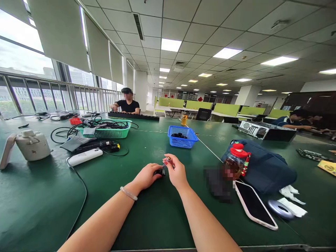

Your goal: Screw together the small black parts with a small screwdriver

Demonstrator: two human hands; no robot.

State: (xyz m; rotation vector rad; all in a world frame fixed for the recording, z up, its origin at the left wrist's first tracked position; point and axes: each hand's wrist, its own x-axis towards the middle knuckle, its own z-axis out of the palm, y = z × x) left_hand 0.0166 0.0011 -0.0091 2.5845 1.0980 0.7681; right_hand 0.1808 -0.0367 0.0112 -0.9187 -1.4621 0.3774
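Observation:
Just above the green table, my left hand (148,176) is closed on a small black part (159,172), partly hidden by its fingers. Right beside it, my right hand (177,172) pinches a slim, shiny little piece (165,162) between thumb and fingers, its lower end meeting the black part. What kind of piece that is cannot be made out. Beyond my hands stands a blue plastic basket (183,141) with several small black parts (179,135) inside.
Left lie a green basket (111,133) of cables, a white power strip (85,157) and a beige jug (33,145). Right are a red-lidded jar (235,162), a dark bag (265,168), a phone (256,204) and a computer case (266,131). A person (127,103) sits opposite.

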